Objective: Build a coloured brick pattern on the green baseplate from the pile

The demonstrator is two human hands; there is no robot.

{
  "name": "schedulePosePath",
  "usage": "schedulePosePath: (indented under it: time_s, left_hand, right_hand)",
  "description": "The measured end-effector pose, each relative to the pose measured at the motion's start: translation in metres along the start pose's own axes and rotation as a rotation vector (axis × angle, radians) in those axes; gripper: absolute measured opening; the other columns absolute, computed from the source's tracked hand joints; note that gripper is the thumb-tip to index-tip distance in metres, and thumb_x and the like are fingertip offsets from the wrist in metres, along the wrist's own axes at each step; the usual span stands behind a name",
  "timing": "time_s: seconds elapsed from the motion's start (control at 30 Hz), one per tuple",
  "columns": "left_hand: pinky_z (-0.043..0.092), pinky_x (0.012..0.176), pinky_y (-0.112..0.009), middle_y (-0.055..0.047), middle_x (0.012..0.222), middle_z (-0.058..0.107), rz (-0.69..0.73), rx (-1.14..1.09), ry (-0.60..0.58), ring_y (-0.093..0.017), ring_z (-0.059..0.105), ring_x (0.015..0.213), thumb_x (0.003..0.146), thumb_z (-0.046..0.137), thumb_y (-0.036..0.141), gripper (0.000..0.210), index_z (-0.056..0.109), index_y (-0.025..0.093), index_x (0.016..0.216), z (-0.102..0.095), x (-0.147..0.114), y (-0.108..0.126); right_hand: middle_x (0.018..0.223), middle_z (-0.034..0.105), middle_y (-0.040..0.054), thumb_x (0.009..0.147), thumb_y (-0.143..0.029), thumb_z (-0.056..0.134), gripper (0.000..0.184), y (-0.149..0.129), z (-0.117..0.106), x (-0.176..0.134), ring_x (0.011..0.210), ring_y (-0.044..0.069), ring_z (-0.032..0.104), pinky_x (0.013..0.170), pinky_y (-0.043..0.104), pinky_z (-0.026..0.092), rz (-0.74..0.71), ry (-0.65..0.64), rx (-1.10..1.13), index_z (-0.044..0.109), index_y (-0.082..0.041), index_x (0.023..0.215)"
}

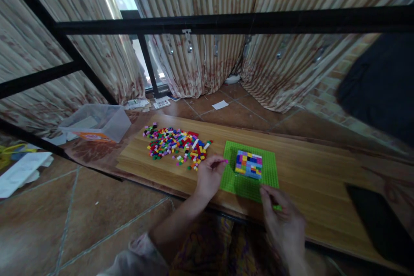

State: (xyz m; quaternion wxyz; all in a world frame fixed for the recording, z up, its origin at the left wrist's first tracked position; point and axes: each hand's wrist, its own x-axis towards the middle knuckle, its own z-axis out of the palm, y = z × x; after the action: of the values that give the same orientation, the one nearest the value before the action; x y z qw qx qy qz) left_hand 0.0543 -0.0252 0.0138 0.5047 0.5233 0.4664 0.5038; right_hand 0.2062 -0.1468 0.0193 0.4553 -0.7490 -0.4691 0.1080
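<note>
My left hand point(208, 177) is closed in a pinch on a small magenta toy brick point(225, 161), just over the left edge of the green studded baseplate point(271, 164). On that baseplate stands a block built of many coloured bricks point(248, 164), roughly square from above. My right hand point(281, 213) is at the baseplate's near right corner, close to the block but apart from it. Its fingers are curled together, and whatever may be between them is hidden. Left of my left hand lies a spread of loose coloured bricks point(174, 143).
The wooden board point(310, 172) bears all this. A clear plastic box point(111, 123) with an orange label stands beyond its left end. At right lies a dark flat object point(381, 224). A black metal bar point(226, 23) crosses in front of the curtains point(207, 60).
</note>
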Motion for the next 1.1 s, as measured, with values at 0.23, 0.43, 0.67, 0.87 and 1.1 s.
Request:
schedulePosePath:
  time_s: [0.23, 0.43, 0.67, 0.87, 1.1]
  left_hand:
    - [0.052, 0.075, -0.027, -0.003, 0.084, 0.076, 0.001, 0.247, 0.084, -0.015, 0.068, 0.075, 0.083, 0.063, 0.016, 0.015, 0.077, 0.020, 0.086, 0.041, 0.016, -0.007]
    - [0.051, 0.068, -0.025, -0.003, 0.079, 0.076, 0.005, 0.316, 0.099, -0.015, 0.068, 0.070, 0.083, 0.063, 0.016, 0.016, 0.078, 0.019, 0.087, 0.052, 0.015, -0.011]
    - [0.053, 0.074, -0.028, -0.004, 0.086, 0.077, 0.044, 0.285, 0.082, -0.017, 0.069, 0.077, 0.083, 0.065, 0.019, 0.014, 0.077, 0.020, 0.089, 0.053, 0.009, -0.016]
    - [0.053, 0.087, -0.031, -0.006, 0.100, 0.076, 0.085, 0.312, 0.077, -0.019, 0.070, 0.093, 0.090, 0.055, 0.019, 0.023, 0.073, 0.021, 0.103, 0.051, 0.005, -0.015]
    - [0.055, 0.080, -0.030, -0.007, 0.092, 0.076, -0.002, 0.289, 0.090, -0.018, 0.070, 0.085, 0.084, 0.061, 0.017, 0.018, 0.073, 0.018, 0.097, 0.054, 0.019, -0.019]
  right_hand:
    - [0.098, 0.075, 0.0069, 0.075, -0.065, 0.059, 0.050, 0.051, -0.046, -0.008, 0.089, 0.027, 0.069, 0.074, 0.033, 0.052, 0.372, 0.063, -0.144, 0.074, -0.022, 0.096]
    - [0.101, 0.075, 0.0085, 0.070, -0.068, 0.058, 0.054, 0.064, -0.044, -0.013, 0.095, 0.030, 0.069, 0.081, 0.035, 0.054, 0.345, 0.079, -0.107, 0.074, -0.021, 0.091]
    - [0.098, 0.076, 0.0078, 0.075, -0.066, 0.058, 0.050, 0.070, -0.037, -0.012, 0.092, 0.029, 0.070, 0.080, 0.036, 0.054, 0.281, 0.027, -0.101, 0.076, -0.022, 0.092]
    - [0.098, 0.076, 0.0071, 0.074, -0.067, 0.057, 0.051, 0.073, -0.035, -0.011, 0.092, 0.028, 0.070, 0.079, 0.035, 0.054, 0.312, 0.010, -0.096, 0.075, -0.022, 0.091]
    - [0.100, 0.075, 0.0066, 0.075, -0.068, 0.054, 0.052, 0.071, -0.033, -0.009, 0.091, 0.029, 0.070, 0.077, 0.037, 0.053, 0.301, -0.020, -0.128, 0.075, -0.024, 0.092]
